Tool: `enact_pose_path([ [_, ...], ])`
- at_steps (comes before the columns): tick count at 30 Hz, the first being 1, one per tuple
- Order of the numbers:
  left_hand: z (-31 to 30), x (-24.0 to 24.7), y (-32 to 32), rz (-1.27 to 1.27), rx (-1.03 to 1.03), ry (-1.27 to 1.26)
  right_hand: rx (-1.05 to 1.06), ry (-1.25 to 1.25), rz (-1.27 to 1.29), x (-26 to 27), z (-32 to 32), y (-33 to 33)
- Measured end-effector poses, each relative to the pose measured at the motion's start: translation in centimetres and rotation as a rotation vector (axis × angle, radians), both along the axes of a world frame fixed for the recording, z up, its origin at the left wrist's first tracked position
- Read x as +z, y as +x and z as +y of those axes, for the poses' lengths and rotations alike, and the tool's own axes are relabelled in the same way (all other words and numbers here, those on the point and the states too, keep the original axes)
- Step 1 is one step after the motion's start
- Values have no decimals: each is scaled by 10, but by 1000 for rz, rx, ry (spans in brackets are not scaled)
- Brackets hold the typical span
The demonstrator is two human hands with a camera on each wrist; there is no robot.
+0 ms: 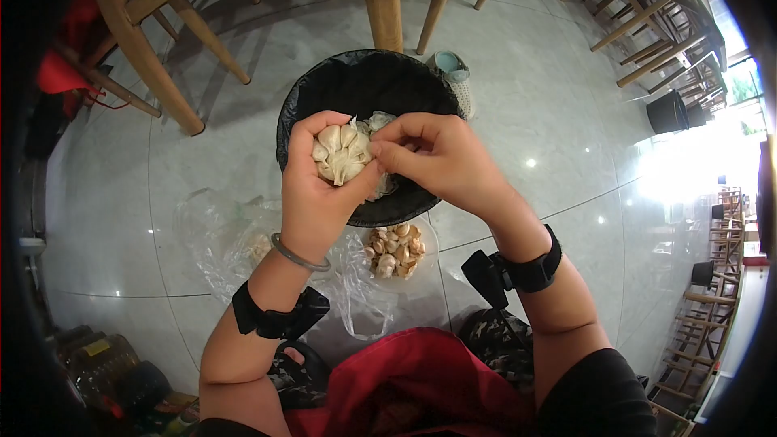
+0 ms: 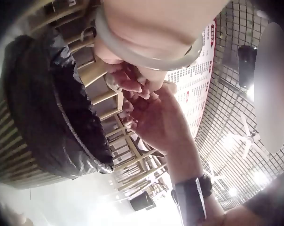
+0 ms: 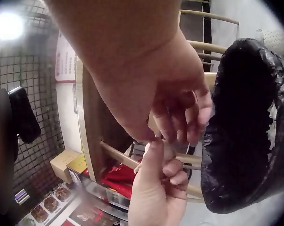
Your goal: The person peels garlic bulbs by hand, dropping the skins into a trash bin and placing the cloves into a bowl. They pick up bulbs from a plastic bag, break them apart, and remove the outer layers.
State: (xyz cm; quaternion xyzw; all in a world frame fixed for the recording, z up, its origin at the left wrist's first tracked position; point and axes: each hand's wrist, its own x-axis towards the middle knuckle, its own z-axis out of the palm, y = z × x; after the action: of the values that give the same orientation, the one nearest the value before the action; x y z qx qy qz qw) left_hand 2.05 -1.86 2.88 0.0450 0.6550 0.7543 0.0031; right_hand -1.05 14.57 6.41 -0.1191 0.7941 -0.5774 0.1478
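A whitish garlic bulb [image 1: 343,154] with its cloves partly bared is held in my left hand [image 1: 314,194], whose thumb and fingers curve round its sides. The right hand [image 1: 437,158] pinches at the bulb's right edge with thumb and forefinger. Both hands are over a bin [image 1: 301,101] lined with a black plastic bag, where loose pale garlic skins [image 1: 382,120] show. In the right wrist view the fingertips of both hands meet at the bulb [image 3: 168,151], which they mostly cover.
Below the bin, a bowl of garlic cloves [image 1: 396,249] stands on the tiled floor. A clear plastic bag [image 1: 231,247] spreads to its left. Behind the bin are a table leg [image 1: 380,8] and a pale shoe [image 1: 453,73]. Wooden chairs [image 1: 154,57] stand at the upper left.
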Motion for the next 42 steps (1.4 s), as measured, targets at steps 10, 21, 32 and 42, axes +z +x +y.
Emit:
enact_pose_path([
  [10,-4,-9,2,143,35,-195,-38,-55,5,-13,-4,5],
  [21,1,-3,3,149,44,-153,-155,-223,-42,-31,-6,-1],
  [32,-24,15,-2,186,9,-38,-246,288,492,-15,25,-16],
  [42,-18,10,4,38,-329,-72,51,77,270,11,-4,2],
])
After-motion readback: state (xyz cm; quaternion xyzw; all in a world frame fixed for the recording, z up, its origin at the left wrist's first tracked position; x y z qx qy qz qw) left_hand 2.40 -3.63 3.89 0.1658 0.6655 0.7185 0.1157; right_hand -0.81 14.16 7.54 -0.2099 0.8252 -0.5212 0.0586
